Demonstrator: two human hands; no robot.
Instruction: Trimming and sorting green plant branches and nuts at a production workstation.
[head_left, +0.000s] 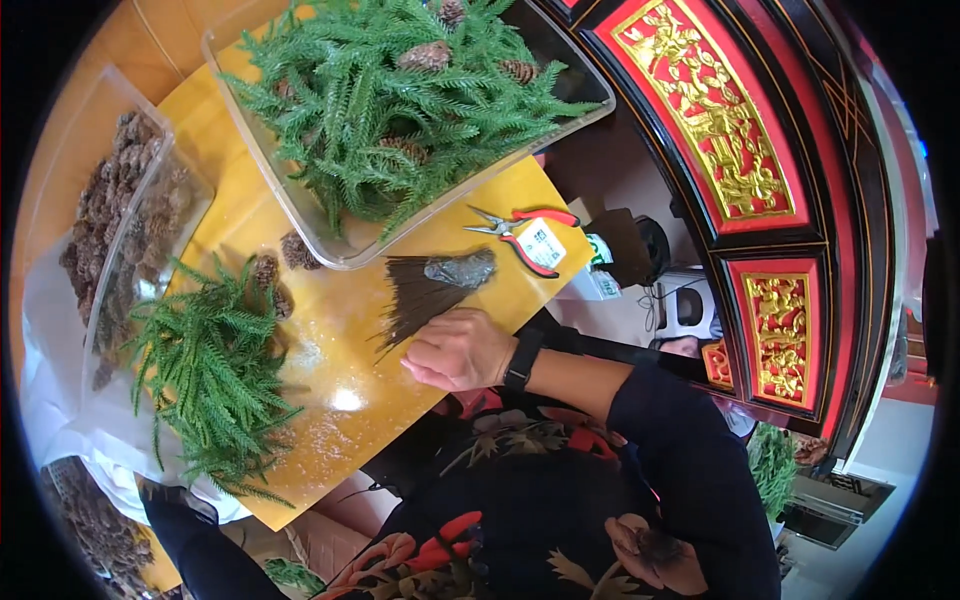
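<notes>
Fingers (pixel 430 374) of a person's right hand (pixel 466 347) curl inward at the lower edge of a fanned bundle of thin brown stems (pixel 418 298) on a yellow table (pixel 335 455); whether they grip anything cannot be told. The left hand is out of sight, beyond a dark sleeve (pixel 200 545) at lower left. At the table's far side stands a clear bin (pixel 342 262) heaped with green sprays (pixel 340 100) and pine cones, with a clear tub (pixel 98 108) of more cones at left. A loose pile of green sprigs (pixel 215 375) lies left of the stems, red-handled pliers (pixel 508 230) to their upper right, a single pine cone (pixel 298 251) by the bin's corner.
</notes>
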